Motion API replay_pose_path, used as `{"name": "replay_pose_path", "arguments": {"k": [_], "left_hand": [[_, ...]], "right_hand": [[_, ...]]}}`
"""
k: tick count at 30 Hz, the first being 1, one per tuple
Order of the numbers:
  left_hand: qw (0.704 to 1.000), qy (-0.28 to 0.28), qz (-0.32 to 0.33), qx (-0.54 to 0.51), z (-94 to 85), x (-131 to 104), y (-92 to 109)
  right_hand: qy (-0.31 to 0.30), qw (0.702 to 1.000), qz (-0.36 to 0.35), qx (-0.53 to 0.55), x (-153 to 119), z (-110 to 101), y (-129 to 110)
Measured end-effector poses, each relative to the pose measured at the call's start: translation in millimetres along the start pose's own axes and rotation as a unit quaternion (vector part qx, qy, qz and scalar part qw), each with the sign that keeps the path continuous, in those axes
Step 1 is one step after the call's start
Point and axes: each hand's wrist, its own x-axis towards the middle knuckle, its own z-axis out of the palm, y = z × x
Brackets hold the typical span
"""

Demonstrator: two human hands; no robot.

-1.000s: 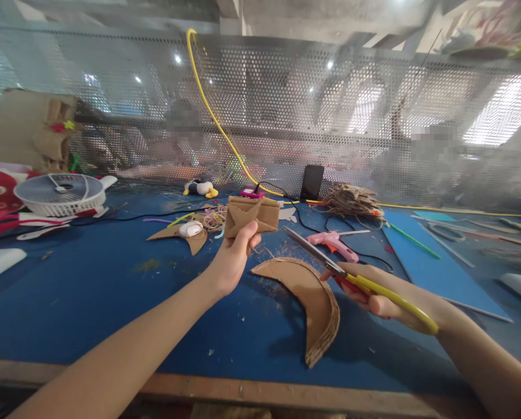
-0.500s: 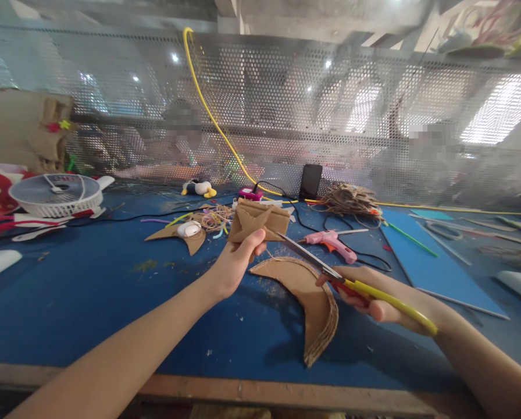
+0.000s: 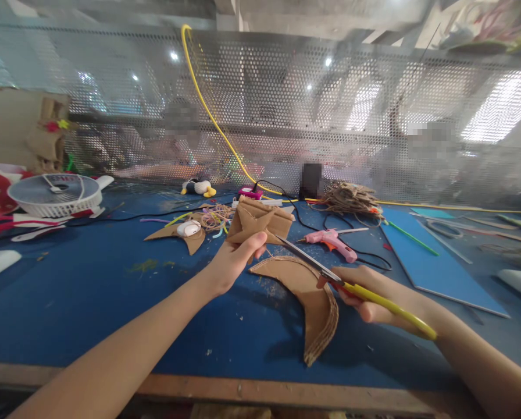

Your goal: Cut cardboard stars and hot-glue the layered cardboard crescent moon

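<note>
Pinched in my left hand (image 3: 238, 256) is a piece of cardboard (image 3: 254, 224) with a star shape on its face, raised above the table. My right hand (image 3: 369, 291) is wrapped round the handles of yellow-handled scissors (image 3: 391, 305). Their blades point up and left, the tips at the right side of the cardboard near my left thumb. Below lies a crescent of layered cardboard (image 3: 315, 297) on the blue table (image 3: 112, 314). Whether the tips are in the cardboard is hard to tell.
Behind my hands lie a pink glue gun (image 3: 332, 241), a phone (image 3: 311, 179) and a twine bundle (image 3: 350, 199). Left are a cardboard piece with a white spool (image 3: 189, 228) and a round white basket (image 3: 57, 201). A blue board (image 3: 439, 262) lies right; mesh (image 3: 260, 105) stands behind.
The cardboard in my left hand has tilted slightly and its right side has risen. The scissors look more closed, with my right thumb shifted a little left.
</note>
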Motion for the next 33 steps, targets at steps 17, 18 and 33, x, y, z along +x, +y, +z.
{"name": "replay_pose_path", "arguments": {"k": [17, 18, 33], "left_hand": [[0.998, -0.048, 0.015, 0.034, -4.4, -3.4, 14.6], [0.998, -0.05, 0.018, 0.038, -4.4, -3.7, 15.6], [0.978, -0.123, 0.072, 0.155, -12.8, -0.7, 20.3]], "right_hand": [[0.117, 0.968, -0.03, -0.221, 5.9, 16.5, 6.1], [0.126, 0.962, -0.032, -0.24, 5.8, 17.9, 6.5], [0.15, 0.952, -0.016, -0.265, 4.4, 29.1, -1.1]]}}
